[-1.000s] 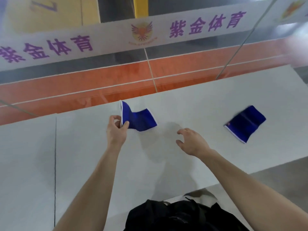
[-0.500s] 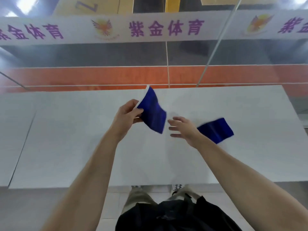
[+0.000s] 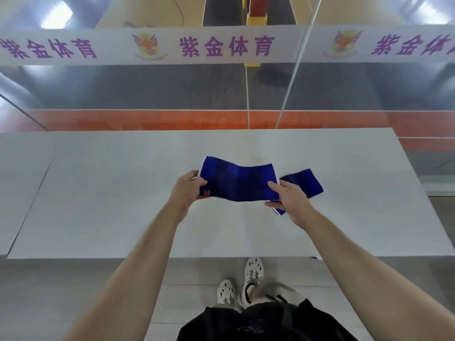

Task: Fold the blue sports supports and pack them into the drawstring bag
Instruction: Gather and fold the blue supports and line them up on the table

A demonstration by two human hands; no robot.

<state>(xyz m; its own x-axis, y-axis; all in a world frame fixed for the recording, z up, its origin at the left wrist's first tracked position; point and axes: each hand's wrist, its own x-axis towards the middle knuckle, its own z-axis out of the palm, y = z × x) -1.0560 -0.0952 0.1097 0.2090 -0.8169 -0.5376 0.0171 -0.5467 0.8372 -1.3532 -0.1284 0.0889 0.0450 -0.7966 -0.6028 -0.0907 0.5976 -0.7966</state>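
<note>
Head view has your left hand (image 3: 187,187) and right hand (image 3: 289,196) pinching one blue support (image 3: 237,182) by its ends above the table (image 3: 98,193) (second support (image 3: 305,180) lies behind), so next fold end to end.

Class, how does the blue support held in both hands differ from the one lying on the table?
The held support is stretched between the left hand and right hand, above the table; the lying support rests on it. The held support shows nearly whole; the lying support is partly hidden behind the right hand. Both are blue with white edging.
</note>
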